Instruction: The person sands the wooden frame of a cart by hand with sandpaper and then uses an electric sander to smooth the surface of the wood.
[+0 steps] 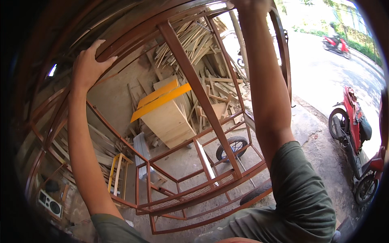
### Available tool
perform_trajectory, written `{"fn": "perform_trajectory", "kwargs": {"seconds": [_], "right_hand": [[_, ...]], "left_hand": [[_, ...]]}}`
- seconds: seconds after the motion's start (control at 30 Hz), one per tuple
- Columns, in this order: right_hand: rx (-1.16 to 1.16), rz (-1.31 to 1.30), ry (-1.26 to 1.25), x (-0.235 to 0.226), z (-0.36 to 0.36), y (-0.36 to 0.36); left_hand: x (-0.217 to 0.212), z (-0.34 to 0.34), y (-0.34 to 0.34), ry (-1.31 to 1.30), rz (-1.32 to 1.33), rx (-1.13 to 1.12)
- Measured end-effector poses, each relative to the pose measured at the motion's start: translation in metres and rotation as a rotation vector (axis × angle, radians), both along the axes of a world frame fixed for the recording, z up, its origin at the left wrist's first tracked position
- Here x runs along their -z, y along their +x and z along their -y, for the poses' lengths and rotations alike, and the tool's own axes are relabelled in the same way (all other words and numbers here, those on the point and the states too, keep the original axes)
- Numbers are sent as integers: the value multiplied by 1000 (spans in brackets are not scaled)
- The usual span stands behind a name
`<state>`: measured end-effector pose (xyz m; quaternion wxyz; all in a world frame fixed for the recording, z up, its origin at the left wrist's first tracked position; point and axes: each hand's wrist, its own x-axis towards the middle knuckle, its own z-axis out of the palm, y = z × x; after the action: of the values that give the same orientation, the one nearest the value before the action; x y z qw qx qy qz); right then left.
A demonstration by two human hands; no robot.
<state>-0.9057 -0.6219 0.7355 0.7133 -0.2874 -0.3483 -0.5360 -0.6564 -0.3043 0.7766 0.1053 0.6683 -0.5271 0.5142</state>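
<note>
A large brown metal frame (184, 67) fills the space before me, with wheels at its base. My left hand (87, 67) grips its upper rail (121, 42) at the left, the thumb and forefinger on either side of the bar. Raised high, my right hand (252, 4) meets the top of the frame at the picture's upper edge; its fingers are mostly cut off. Below, the lower part of the frame holds a mesh shelf (194, 198) and a pale strip (207, 162). A spoked wheel (231, 148) shows among the lower bars.
Behind the frame stands a pale wooden box (170, 123) with a yellow edge. Scrap wood (188, 42) is heaped at the back. At lower left are a small yellow-and-wood frame (117, 174) and a speaker (50, 204). Red motorbikes (352, 121) stand at right; another motorbike (337, 45) is on the road.
</note>
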Motion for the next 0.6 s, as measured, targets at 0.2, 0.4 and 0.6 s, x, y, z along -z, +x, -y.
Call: {"fn": "perform_trajectory", "kwargs": {"seconds": [0.2,0.4,0.6], "right_hand": [[-70,356,398,-19,-52,110],[-115,84,102,0,-15,-9],[-215,150,320,-24,-13,-33]], "left_hand": [[2,10,-16,39,-62,63],[10,20,-29,2,-77,125],[5,16,-38,-5,-52,82]]}}
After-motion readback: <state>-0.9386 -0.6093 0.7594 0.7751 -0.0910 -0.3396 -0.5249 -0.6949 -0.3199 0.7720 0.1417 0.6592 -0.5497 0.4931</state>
